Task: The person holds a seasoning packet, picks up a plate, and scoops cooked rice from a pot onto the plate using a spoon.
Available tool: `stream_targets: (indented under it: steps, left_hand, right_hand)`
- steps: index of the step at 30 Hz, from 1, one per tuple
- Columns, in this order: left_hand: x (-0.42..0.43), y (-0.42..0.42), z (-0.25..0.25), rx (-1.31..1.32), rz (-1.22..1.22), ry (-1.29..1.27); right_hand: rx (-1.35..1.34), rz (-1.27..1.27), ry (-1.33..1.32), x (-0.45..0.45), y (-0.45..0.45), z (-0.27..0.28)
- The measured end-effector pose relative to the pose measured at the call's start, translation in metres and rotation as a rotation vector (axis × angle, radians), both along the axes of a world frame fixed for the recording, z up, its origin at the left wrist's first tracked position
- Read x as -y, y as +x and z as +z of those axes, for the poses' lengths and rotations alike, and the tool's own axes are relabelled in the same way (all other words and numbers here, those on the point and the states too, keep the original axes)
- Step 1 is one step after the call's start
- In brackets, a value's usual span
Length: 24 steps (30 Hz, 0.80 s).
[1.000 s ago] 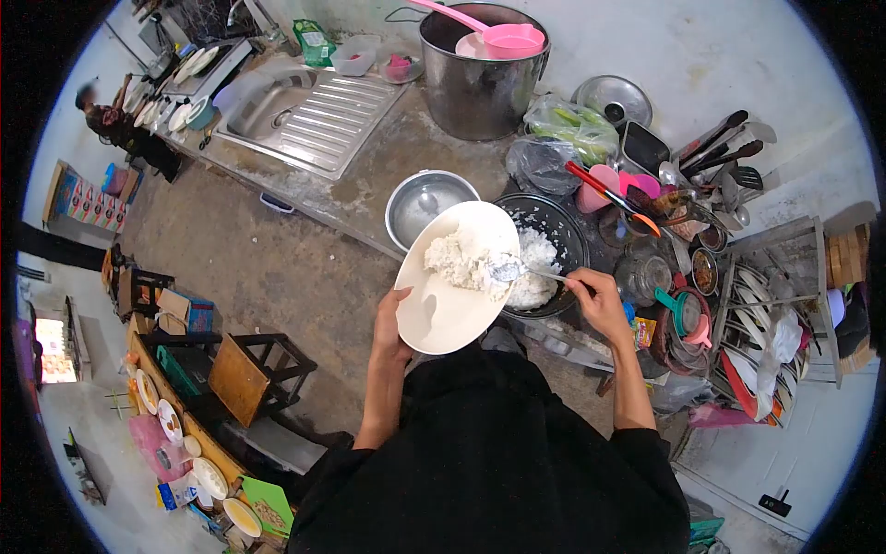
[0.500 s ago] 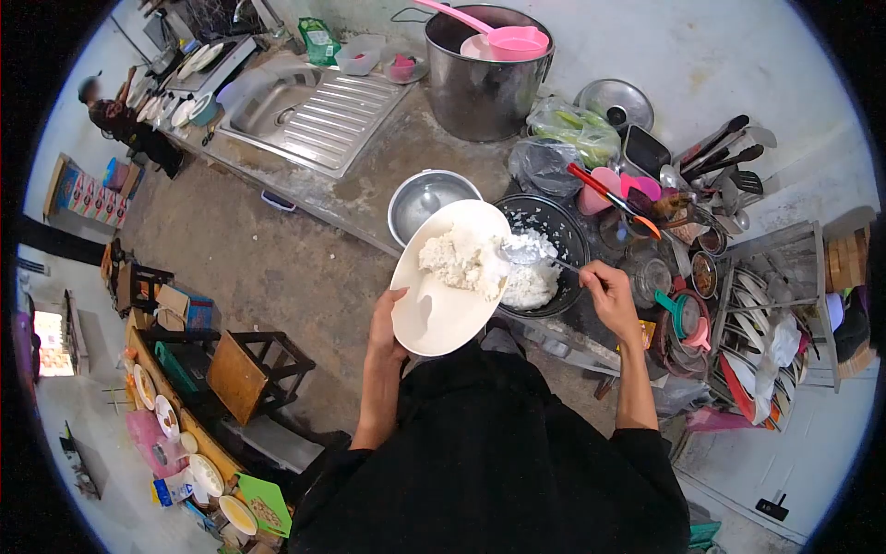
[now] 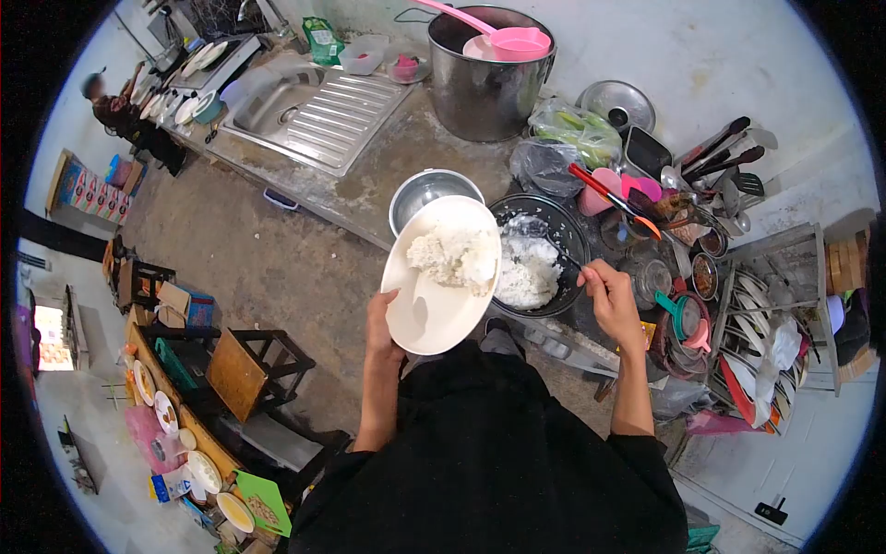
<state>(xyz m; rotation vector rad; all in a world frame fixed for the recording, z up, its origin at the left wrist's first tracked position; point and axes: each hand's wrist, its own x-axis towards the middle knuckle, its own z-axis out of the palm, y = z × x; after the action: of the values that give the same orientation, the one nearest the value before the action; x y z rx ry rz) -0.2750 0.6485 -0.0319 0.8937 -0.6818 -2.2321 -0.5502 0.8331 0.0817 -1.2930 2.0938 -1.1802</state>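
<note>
My left hand (image 3: 384,328) grips the near-left rim of a cream oval plate (image 3: 426,323), held tilted beside the pot. A mound of white rice (image 3: 452,256) lies on its upper part. My right hand (image 3: 609,294) is closed round the handle of a serving spoon (image 3: 565,255), whose bowl is down among the rice in a dark round pot (image 3: 574,224). White rice (image 3: 529,277) fills much of that pot, with loose grains on its inner wall. Partly behind the plate stands a metal bowl (image 3: 406,198).
A large steel stockpot (image 3: 471,102) with a pink dipper (image 3: 520,42) stands by the wall. Left of it is a steel sink (image 3: 277,106). Utensils and a dish rack (image 3: 771,305) crowd the right. A wooden stool (image 3: 245,374) stands on the floor; another person (image 3: 125,115) is far left.
The spoon has moved from the plate's right edge down into the rice in the pot. The plate has shifted slightly left, away from the pot.
</note>
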Motion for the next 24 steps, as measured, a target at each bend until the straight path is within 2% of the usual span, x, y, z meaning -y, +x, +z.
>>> stream_targets:
  steps: [3, 5, 6, 7, 8, 11, 19, 21, 24]
  left_hand:
    - [0.008, 0.018, -0.005, 0.055, 0.068, -0.054]
    - [0.010, 0.030, -0.009, 0.107, 0.103, -0.084]
    - [0.009, 0.034, -0.004, 0.161, 0.163, -0.156]
    - [0.009, 0.039, -0.002, 0.214, 0.224, -0.228]
    - [0.011, 0.050, -0.012, 0.206, 0.218, -0.189]
    - [0.003, 0.059, -0.006, 0.230, 0.184, -0.241]
    - [-0.029, 0.058, -0.036, 0.262, 0.090, -0.172]
    - [-0.037, 0.056, -0.036, 0.330, 0.035, -0.182]
    - [-0.044, 0.053, -0.031, 0.341, 0.054, -0.154]
  right_hand:
    - [-0.043, -0.053, 0.047, -0.002, -0.003, 0.003]
    - [-0.273, -0.056, 0.094, -0.006, -0.010, -0.013]
    - [-0.271, -0.059, 0.097, -0.008, -0.012, -0.025]
    - [-0.404, -0.081, 0.292, -0.009, -0.015, -0.039]
    - [-0.536, -0.101, 0.489, -0.011, -0.017, -0.051]
    - [-0.603, -0.038, 0.624, 0.001, -0.011, -0.068]
    - [-0.754, 0.033, 0.501, 0.071, -0.032, -0.109]
    - [-0.780, 0.091, 0.389, 0.078, -0.036, -0.120]
    - [-0.810, 0.230, 0.399, 0.076, -0.041, -0.116]
